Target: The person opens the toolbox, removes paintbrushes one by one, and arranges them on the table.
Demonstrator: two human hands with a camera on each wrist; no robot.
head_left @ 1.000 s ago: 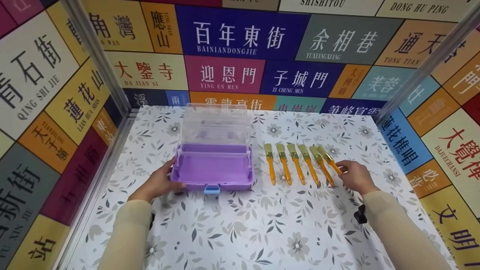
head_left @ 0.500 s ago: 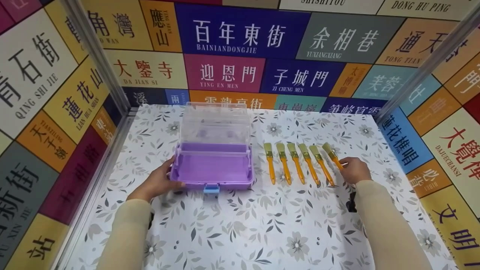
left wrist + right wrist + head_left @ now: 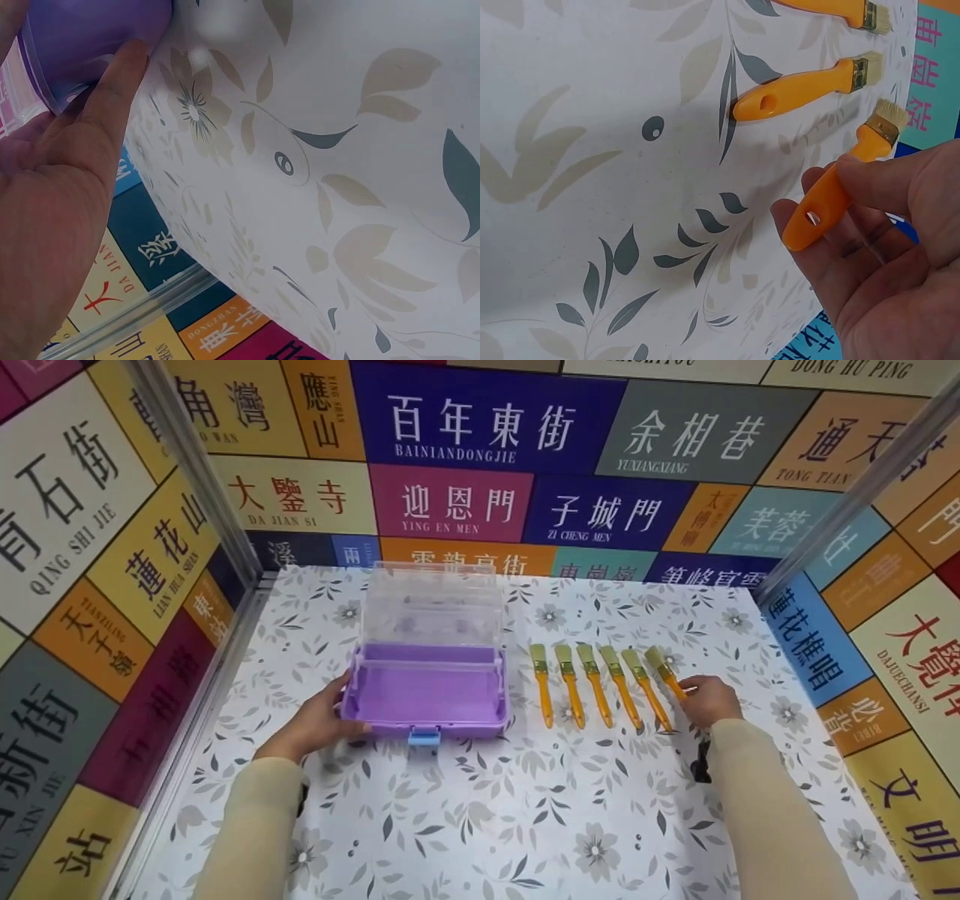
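A purple plastic box point(image 3: 457, 730) with a light blue latch point(image 3: 424, 737) stands on the left, its clear lid point(image 3: 435, 611) raised at the back. My left hand point(image 3: 311, 724) holds the box's left front corner, thumb along the front and fingers against the left side. In the left wrist view an extended digit point(image 3: 112, 94) touches the purple wall point(image 3: 82, 45). On the right, my right hand point(image 3: 711, 701) pinches the orange handle of a paintbrush point(image 3: 661, 666), bristles pointing away. The right wrist view shows thumb and fingers around this brush's handle point(image 3: 821, 206).
Several like paintbrushes point(image 3: 595, 682) lie in a row between the box and my right hand, bristles at the far end. A white leaf-patterned cloth point(image 3: 480, 825) covers the table. Walls with colourful street-name panels point(image 3: 450, 502) enclose the back and both sides.
The paintbrush in my right hand has shifted right, away from the row, leaving a gap beside the nearest brush. My left hand and the box stay in place.
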